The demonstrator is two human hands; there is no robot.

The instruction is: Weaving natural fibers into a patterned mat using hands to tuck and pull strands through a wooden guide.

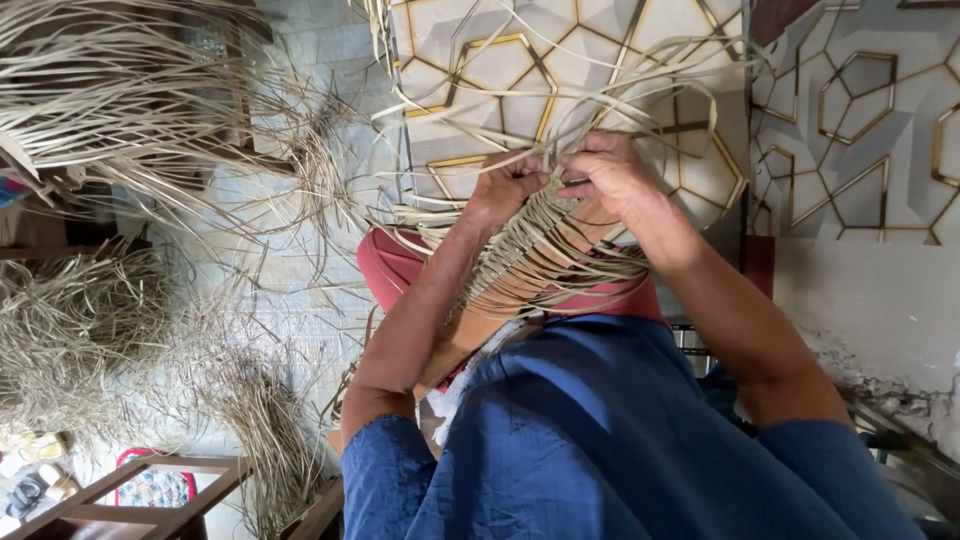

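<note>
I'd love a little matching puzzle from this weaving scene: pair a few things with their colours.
Things:
1. sleeves
2. woven strips held by the left hand and right hand
3. cushion beneath the work
4. lines on the floor tiles

Colours:
A. gold
B. red-pink
C. blue
D. pale straw

Pairs: 1-C, 2-D, 3-B, 4-A

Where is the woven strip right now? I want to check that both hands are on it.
In the head view, the woven strip lies centre frame across the person's lap, with the left hand and right hand pinching its far end, before the hexagon-patterned wall.
</note>
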